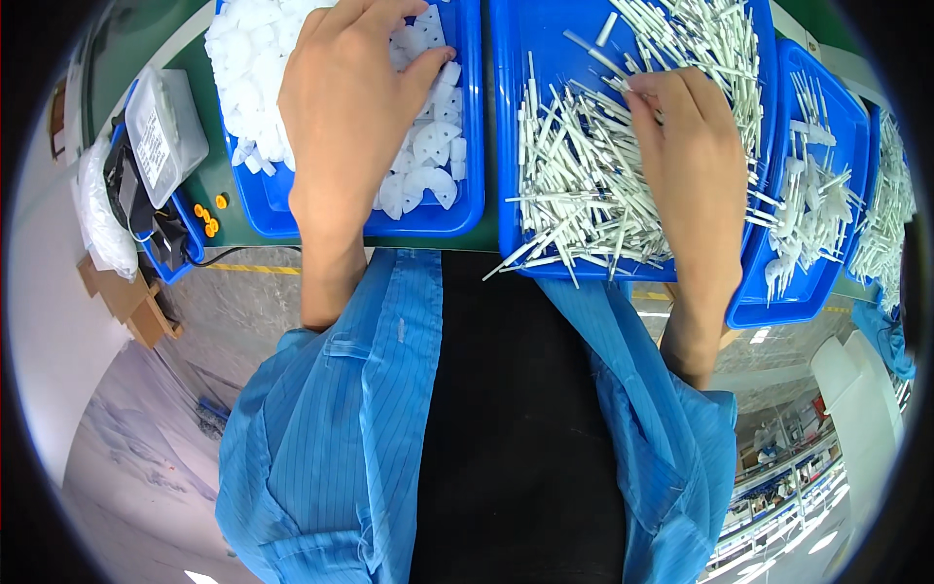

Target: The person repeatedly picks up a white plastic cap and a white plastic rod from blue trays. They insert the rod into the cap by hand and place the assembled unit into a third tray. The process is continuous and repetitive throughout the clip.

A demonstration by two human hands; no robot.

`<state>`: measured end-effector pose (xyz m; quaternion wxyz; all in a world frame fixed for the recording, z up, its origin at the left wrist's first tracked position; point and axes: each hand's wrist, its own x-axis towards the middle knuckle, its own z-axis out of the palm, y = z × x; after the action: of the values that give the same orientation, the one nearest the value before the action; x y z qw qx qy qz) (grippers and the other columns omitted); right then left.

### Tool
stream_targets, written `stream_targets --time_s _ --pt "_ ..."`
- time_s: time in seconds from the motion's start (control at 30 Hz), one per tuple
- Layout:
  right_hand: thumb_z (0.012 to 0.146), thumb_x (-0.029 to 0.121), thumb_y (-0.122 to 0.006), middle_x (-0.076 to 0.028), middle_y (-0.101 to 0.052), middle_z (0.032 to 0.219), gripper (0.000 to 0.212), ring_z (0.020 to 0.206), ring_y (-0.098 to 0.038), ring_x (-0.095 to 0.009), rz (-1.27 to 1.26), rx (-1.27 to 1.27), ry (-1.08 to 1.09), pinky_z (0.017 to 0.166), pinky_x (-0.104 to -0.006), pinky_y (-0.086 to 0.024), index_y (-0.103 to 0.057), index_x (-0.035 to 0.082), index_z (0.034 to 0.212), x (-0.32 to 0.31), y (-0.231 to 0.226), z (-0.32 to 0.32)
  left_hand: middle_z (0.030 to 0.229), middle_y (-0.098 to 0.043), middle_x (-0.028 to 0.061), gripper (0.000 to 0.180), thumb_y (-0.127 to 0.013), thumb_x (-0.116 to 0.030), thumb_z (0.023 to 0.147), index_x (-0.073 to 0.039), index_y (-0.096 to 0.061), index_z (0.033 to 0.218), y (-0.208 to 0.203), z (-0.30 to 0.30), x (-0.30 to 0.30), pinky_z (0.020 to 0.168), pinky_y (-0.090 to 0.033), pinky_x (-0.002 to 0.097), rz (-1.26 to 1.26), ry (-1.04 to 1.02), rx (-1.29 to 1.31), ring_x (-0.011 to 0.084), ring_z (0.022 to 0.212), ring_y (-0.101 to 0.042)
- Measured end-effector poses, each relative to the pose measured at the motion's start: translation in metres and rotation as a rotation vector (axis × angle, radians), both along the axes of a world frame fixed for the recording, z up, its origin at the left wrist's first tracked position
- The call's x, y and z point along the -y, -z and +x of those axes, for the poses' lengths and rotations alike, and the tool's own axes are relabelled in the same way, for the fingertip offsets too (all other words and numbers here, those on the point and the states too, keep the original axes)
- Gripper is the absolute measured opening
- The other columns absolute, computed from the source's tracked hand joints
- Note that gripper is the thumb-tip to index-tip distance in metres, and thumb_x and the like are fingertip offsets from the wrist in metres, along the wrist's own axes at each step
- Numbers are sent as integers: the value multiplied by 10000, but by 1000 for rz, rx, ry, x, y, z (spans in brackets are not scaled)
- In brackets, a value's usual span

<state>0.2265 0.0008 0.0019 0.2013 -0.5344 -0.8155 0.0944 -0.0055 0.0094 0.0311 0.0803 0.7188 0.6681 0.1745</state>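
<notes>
My left hand (345, 112) is over the left blue tray (418, 226), its thumb held apart from the fingers, some of which reach to the upper edge of view. Under and around it lie small white plastic pieces (433, 141), some rounded with little holes. My right hand (693, 146) is above the right blue tray (564, 54), thumb and forefinger pinched together at the heap of thin white rods (593, 175). A thin white rod (595, 53) runs up to the pinched fingertips, and the other fingers are curled.
Farther right, another blue tray (769, 313) holds rods with white pieces attached, and more rods (885, 209) lie beyond. At left are a clear plastic box (170, 136), small orange parts (211, 226) and a plastic bag (102, 214). Several rods poke over the right tray's front edge.
</notes>
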Motion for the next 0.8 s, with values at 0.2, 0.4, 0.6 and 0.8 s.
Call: stream_targets --time_s 0.2,0.4,0.6,0.8 --pt "799 51 -696 -118 -623 868 165 766 -610 -307 182 -195 -112 662 -393 -486 -601 36 934 -14 -9 3 855 -650 158 303 -744 -87 711 7 -656 985 6 -9 -1 756 -502 385 85 105 -37 326 844 -627" --pt "943 84 -602 10 -532 843 189 580 -344 27 -331 -887 130 493 -177 -224 -575 -50 1073 19 -38 -26 1011 -685 183 279 -687 47 804 46 -596 1067 14 -4 13 850 -550 370 258 269 391 255 924 -699" --pt "945 70 -608 61 -506 701 196 560 -316 41 -661 -900 42 482 -164 -207 -589 -11 1122 22 -35 -41 981 -674 205 533 -748 114 702 32 -509 1171 17 6 24 888 -540 458 382 482 877 276 928 -686" --pt "987 72 -512 62 -422 663 207 563 -330 24 -837 -1434 87 495 -162 -224 -522 -18 1173 35 -39 -58 1058 -658 238 321 -708 -21 821 41 -600 1117 25 20 36 946 -513 455 40 152 1476 284 982 -665"
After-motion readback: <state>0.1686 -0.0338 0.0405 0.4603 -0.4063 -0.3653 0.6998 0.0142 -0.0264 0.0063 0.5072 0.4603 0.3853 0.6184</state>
